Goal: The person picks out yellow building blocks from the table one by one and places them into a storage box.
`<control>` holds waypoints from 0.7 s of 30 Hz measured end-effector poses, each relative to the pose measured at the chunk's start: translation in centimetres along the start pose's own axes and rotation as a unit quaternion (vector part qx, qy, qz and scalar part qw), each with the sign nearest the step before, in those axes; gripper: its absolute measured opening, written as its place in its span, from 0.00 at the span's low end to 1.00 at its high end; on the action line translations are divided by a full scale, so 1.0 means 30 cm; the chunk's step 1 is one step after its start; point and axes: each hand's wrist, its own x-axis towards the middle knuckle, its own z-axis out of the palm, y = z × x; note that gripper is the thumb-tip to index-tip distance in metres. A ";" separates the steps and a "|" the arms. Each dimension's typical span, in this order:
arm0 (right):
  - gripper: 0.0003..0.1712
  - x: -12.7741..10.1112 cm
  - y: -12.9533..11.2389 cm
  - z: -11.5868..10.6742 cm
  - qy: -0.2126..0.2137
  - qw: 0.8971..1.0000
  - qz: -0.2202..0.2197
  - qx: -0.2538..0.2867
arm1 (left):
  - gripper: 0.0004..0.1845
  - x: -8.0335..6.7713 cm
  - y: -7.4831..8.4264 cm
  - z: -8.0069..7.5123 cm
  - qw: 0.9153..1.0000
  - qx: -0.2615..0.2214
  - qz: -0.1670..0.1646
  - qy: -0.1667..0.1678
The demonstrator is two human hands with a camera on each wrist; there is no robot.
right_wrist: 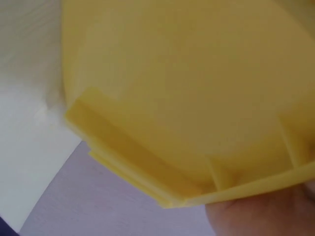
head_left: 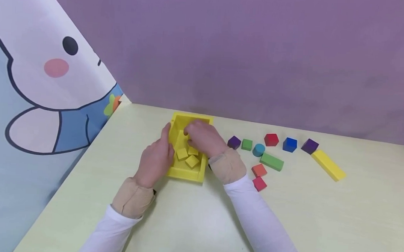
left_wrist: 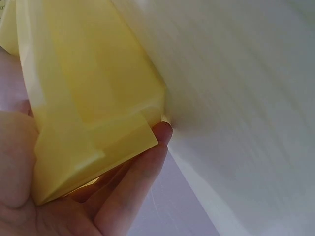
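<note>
Yellow box: we've got a yellow box (head_left: 185,173) sitting on the table (head_left: 319,221) near the back-left, with both hands at it.
Left hand: our left hand (head_left: 156,159) rests against the box's left wall, fingers fairly straight along it, more steadying than clamping. The left wrist view shows fingers (left_wrist: 142,167) flat under a yellow edge.
Right hand: our right hand (head_left: 203,137) is down inside the box, fingers curled. We can't tell if it's pinching a cube or just nudging one, since the hand hides it and the right wrist view is only blurry yellow plastic.
Done so far: we reckon the yellow cubes (head_left: 187,157) are in; three show in the box, maybe more under the hand.
Left to do: looks like only a long yellow bar (head_left: 328,165) out on the right matches the box colour, well apart from it.
Count outside the box: two purple cubes (head_left: 234,142), one green cube (head_left: 246,144), one green bar (head_left: 271,161), one teal cylinder (head_left: 258,150), one blue cube (head_left: 290,144), three red blocks (head_left: 271,139), the one yellow bar.
</note>
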 end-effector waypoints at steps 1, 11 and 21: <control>0.12 -0.004 0.002 0.001 0.007 1.000 -0.003 0.004 | 0.33 0.000 0.001 0.000 1.000 0.000 0.000 -0.001; 0.14 -0.053 0.019 0.012 0.118 0.992 -0.035 0.004 | 0.32 -0.003 0.006 0.008 1.000 0.004 0.005 -0.002; 0.15 -0.129 0.018 -0.018 0.156 0.987 -0.032 0.023 | 0.34 -0.006 0.002 0.012 1.000 0.017 0.007 0.007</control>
